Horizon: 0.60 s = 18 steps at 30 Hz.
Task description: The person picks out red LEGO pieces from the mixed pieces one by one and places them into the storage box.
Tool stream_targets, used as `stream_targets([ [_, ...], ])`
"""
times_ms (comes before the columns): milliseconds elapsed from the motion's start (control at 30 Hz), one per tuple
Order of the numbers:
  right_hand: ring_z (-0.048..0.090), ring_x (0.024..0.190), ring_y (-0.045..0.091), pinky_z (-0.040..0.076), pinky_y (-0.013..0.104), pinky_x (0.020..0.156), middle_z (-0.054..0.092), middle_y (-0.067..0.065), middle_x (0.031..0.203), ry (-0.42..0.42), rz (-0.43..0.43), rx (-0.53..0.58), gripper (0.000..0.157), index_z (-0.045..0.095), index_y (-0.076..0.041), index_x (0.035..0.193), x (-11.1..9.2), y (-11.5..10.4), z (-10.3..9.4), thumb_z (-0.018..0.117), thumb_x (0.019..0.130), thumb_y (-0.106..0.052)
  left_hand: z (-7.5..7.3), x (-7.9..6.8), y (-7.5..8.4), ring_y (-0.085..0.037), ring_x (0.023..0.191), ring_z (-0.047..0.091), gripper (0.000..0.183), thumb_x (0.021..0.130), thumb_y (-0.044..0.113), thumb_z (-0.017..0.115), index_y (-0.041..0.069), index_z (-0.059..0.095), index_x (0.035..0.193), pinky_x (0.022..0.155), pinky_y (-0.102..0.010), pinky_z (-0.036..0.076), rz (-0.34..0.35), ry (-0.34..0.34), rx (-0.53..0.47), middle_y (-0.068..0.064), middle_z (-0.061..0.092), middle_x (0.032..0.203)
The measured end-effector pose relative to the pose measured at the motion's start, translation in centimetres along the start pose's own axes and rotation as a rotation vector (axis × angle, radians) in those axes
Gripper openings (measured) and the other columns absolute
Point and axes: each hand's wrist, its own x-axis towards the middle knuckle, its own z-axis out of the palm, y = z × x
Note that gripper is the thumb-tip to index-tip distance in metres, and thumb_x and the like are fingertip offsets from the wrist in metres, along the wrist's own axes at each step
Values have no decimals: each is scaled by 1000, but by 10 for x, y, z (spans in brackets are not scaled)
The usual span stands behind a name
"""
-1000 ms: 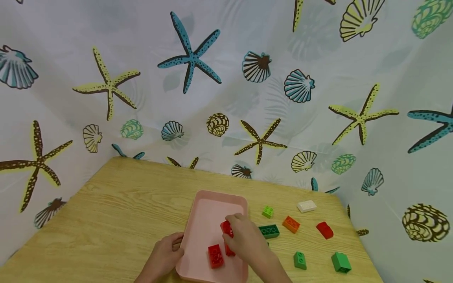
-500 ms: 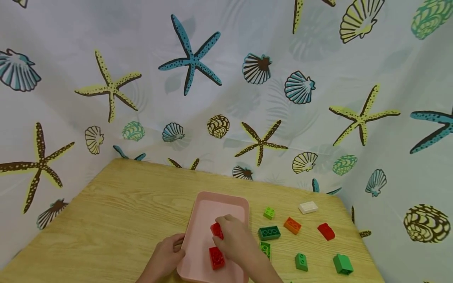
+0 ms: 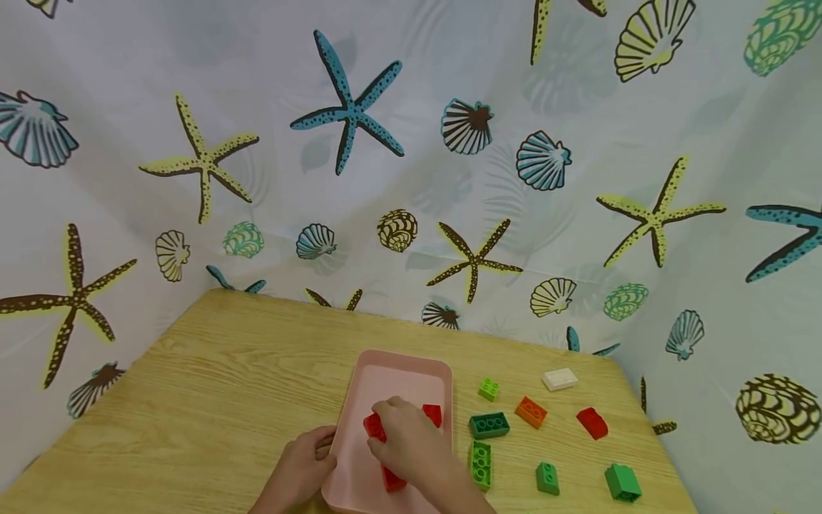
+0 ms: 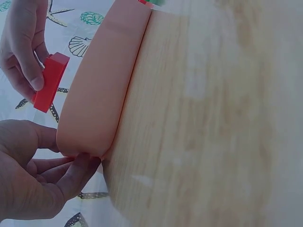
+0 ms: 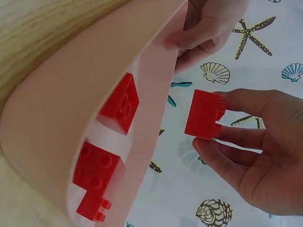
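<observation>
A pink tray [image 3: 367, 357] lies on the wooden table. My left hand [image 3: 300, 464] holds its left side; in the left wrist view the thumb and fingers [image 4: 78, 177] pinch the tray's wall. Over the tray, my right hand [image 3: 414, 442] pinches a red toy building brick [image 5: 202, 114] between thumb and fingers, its studs toward the palm. Other red bricks rest in the tray: one with round studs [image 5: 98, 165], and one [image 3: 433, 413] near the right wall, partly behind the right hand in the head view.
Right of the tray lie a dark green brick [image 3: 489, 425], a light green one [image 3: 480, 464], a small lime one [image 3: 489, 389], an orange one [image 3: 531, 412], a white one [image 3: 560, 379], a red curved one [image 3: 592, 423] and two green ones [image 3: 548, 478] [image 3: 623, 482]. A shell-patterned cloth [image 3: 411, 178] hangs behind.
My right hand has moved left across the tray with the red brick, uncovering the light green brick and a red brick at the tray's right side. The left hand keeps its hold.
</observation>
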Motion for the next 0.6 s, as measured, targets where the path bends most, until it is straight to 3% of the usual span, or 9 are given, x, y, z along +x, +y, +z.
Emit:
stream_targets([
  [600,58,78,8,52,19,67,64,2,95,-105,-33,27,34,69,-4,113,2,-9,23,80,85,-21,1,0,-2,-42,104,66,41,88,-8,60,-22,53,126,80,-37,59,4,20,17,-33,64,116],
])
